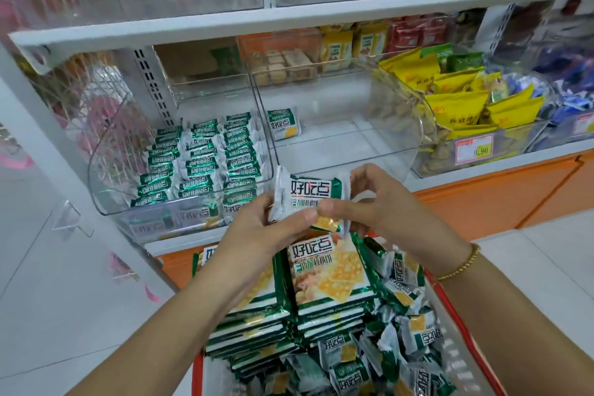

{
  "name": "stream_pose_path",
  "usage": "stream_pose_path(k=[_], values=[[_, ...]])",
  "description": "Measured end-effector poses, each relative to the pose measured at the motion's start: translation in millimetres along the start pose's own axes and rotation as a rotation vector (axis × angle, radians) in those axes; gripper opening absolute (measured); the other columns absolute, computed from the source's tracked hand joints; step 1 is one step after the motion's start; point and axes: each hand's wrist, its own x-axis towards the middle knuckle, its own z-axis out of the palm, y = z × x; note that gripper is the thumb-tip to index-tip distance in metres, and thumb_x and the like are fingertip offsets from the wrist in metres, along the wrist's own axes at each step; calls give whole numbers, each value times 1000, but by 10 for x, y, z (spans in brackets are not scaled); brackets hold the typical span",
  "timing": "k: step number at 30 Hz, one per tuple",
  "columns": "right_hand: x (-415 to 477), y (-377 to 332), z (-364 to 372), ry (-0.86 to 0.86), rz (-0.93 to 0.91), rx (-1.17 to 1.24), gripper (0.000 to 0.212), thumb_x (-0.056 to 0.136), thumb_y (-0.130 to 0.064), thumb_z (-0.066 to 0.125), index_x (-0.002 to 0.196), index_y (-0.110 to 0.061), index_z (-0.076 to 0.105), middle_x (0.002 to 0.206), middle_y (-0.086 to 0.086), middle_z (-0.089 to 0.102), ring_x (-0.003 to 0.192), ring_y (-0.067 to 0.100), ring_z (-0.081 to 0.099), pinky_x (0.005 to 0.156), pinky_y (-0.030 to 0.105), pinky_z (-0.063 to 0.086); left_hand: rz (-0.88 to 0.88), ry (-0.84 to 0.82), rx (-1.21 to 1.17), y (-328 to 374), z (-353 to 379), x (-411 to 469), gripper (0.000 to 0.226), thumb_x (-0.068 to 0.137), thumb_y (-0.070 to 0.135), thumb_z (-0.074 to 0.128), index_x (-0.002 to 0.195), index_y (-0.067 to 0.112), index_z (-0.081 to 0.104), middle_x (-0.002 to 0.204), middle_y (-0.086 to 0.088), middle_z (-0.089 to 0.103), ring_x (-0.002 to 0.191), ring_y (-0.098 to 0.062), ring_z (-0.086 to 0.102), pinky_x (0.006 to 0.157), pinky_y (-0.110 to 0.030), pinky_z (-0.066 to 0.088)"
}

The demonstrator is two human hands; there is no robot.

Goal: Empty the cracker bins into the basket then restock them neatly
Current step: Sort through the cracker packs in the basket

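Cracker packet (308, 198) hangs between both hands, just above the basket (451, 300) and right in front of the bins' front lips. I have the left hand (273, 231) pinching its left end, with the thumb laid across the printed face. The right hand (382, 202) pinches the crimped right end, its other fingers loosely curled.

From my view the left bin (106, 170) is packed: three rows of packets (205, 157) stand on edge and run right up to its curved front wall. The right bin (405, 125) holds a lone packet (283, 124), upright in the back left corner against the dividing wall. Open floor spreads to the right of it and forward to the lip. The white shelf edge (289, 21) overhangs both bins from above, leaving a gap to reach in from the front.

Below, the basket carries flat stacks of larger packs (328, 273) at left and centre, and loose small packets (401, 334) heaped at right and front. My right forearm crosses its red right rim. Yellow bags (456, 100) fill the next bin to the right.
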Motion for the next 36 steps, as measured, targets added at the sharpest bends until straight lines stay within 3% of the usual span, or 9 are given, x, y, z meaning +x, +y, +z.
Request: stream_pose_path(k=[2, 5, 8, 13, 16, 18, 24, 26, 36], values=[[121, -136, -86, -102, -6, -151, 69, 56, -50, 76, 117, -28, 55, 116, -4, 60, 82, 7, 62, 66, 17, 50, 69, -11, 68, 78, -65, 56, 38, 63, 38, 85, 92, 32, 63, 87, 18, 73, 91, -9, 70, 87, -34, 53], [311, -407, -181, -317, -86, -217, 60, 64, -37, 76, 121, -24, 61, 111, -2, 70, 96, 19, 65, 88, 32, 52, 149, -25, 115, 246, -114, 152, 49, 63, 40, 83, 105, 25, 63, 98, 9, 74, 93, -13, 70, 79, -27, 55], [549, -586, -228, -382, -102, -195, 50, 67, -25, 78, 114, -20, 64, 105, -1, 72, 97, 21, 66, 91, 38, 51, 226, 51, 142, 382, -155, 294, 54, 60, 44, 83, 106, 23, 62, 93, 14, 73, 84, -5, 70, 73, -22, 54], [1216, -610, -353, -357, 23, 18, 48, 74, -17, 77, 117, -4, 61, 116, 15, 67, 98, 19, 61, 95, 35, 48, 269, 265, 373, 361, -303, 530, 61, 68, 51, 76, 120, 25, 57, 106, 10, 62, 100, -7, 61, 90, -24, 50], [1787, -504, -335, -179, 86, -127, 31, 77, -18, 76, 103, -10, 61, 105, 15, 66, 86, 18, 63, 79, 26, 56, 430, 322, 811, 233, -362, 550, 35, 86, 24, 65, 121, 20, 58, 107, 14, 53, 100, -3, 55, 92, -14, 40], [2124, -402, -232, -121, 116, -393, 48, 73, -19, 82, 114, -12, 56, 106, 10, 63, 73, 13, 61, 62, 20, 56, 457, 251, 962, 133, -378, 565, 35, 90, 20, 59, 125, 18, 56, 107, 14, 45, 101, -2, 50, 88, -7, 31], [2708, -242, 71, -183, 84, -796, 83, 68, -19, 86, 138, -6, 43, 140, 10, 45, 106, 26, 58, 87, 31, 51, 516, 145, 998, 91, -441, 601, 32, 92, 21, 55, 125, 19, 55, 107, 13, 43, 96, 5, 43, 82, 4, 25], [2770, -244, 130, -175, 57, -857, 83, 67, -18, 86, 137, -8, 43, 141, 11, 45, 115, 27, 55, 83, 24, 45, 524, 122, 1003, 87, -473, 611, 32, 93, 21, 55, 125, 19, 55, 108, 14, 43, 96, 8, 39, 82, 8, 23], [2744, -161, 282, -116, -6, -903, 78, 71, -8, 82, 133, -5, 34, 130, 19, 44, 99, 25, 47, 75, 26, 37, 528, 93, 1035, 25, -488, 565, 35, 93, 19, 54, 128, 19, 53, 114, 13, 46, 99, 10, 40, 86, 5, 23]])
